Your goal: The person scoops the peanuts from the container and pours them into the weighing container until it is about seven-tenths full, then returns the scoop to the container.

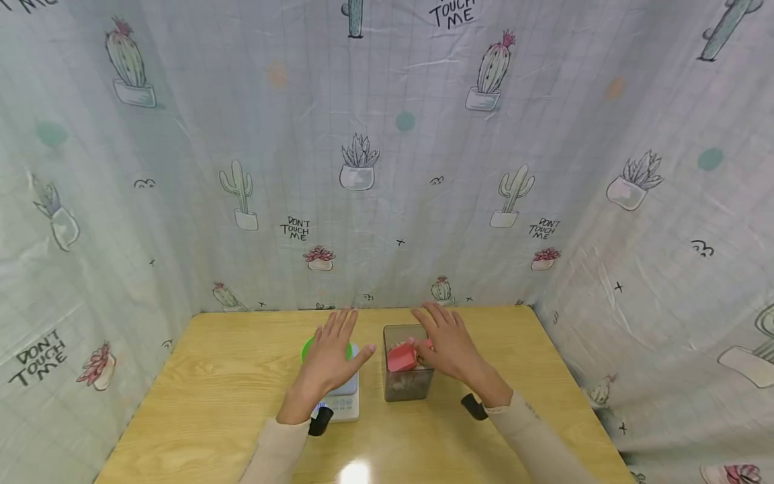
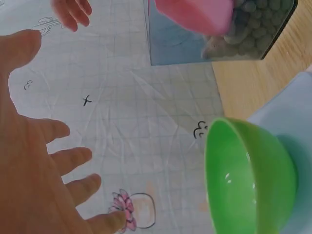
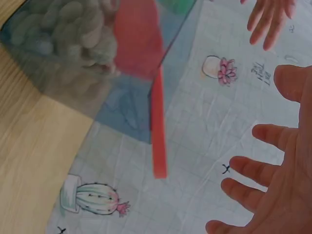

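Note:
My left hand hovers with spread fingers over a green bowl that stands on a white kitchen scale. In the left wrist view the bowl is apart from the fingers, its inside partly visible. My right hand, fingers also spread, is held above the right side of a clear grey container. Pebbles fill the container's lower part. A red scoop lies in it, its handle sticking out past the rim in the right wrist view. Neither hand holds anything.
All of this stands on a wooden table. A pale curtain printed with cacti hangs behind the table and along both sides. Black wrist straps show at both wrists.

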The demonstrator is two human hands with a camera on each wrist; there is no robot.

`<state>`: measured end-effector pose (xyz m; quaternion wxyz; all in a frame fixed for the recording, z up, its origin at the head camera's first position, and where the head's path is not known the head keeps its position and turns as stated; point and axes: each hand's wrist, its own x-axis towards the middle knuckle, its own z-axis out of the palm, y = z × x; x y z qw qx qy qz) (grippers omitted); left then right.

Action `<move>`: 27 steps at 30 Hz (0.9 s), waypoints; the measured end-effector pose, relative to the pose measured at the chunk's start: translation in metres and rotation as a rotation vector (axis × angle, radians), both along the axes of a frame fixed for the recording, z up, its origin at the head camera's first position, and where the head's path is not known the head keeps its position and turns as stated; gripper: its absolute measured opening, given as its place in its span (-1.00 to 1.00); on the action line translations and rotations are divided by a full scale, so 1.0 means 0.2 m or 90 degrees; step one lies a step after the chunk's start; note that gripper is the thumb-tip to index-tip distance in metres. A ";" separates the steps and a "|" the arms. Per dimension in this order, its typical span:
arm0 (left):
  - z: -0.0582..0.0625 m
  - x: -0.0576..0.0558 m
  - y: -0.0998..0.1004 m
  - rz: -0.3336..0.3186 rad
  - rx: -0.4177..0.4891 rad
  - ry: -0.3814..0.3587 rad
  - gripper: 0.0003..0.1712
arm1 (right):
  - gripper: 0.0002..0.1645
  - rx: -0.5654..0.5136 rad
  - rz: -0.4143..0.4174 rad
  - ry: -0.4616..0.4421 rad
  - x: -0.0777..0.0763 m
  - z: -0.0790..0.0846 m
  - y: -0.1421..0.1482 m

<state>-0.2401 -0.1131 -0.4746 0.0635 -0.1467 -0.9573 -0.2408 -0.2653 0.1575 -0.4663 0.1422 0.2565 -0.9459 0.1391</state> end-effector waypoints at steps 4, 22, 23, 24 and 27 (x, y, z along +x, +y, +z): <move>0.00 -0.01 0.02 -0.021 0.042 -0.019 0.07 | -0.29 0.029 0.022 0.015 -0.02 -0.01 0.03; -0.21 -0.12 0.17 -0.117 0.251 -0.131 0.28 | -0.50 0.188 0.120 0.074 -0.05 -0.04 0.08; -0.23 -0.13 0.18 -0.120 0.257 -0.139 0.29 | -0.52 0.194 0.124 0.076 -0.05 -0.05 0.08; -0.25 -0.14 0.19 -0.121 0.260 -0.149 0.31 | -0.53 0.205 0.124 0.079 -0.05 -0.05 0.08; -0.29 -0.15 0.20 -0.125 0.273 -0.174 0.36 | -0.57 0.235 0.127 0.083 -0.05 -0.07 0.07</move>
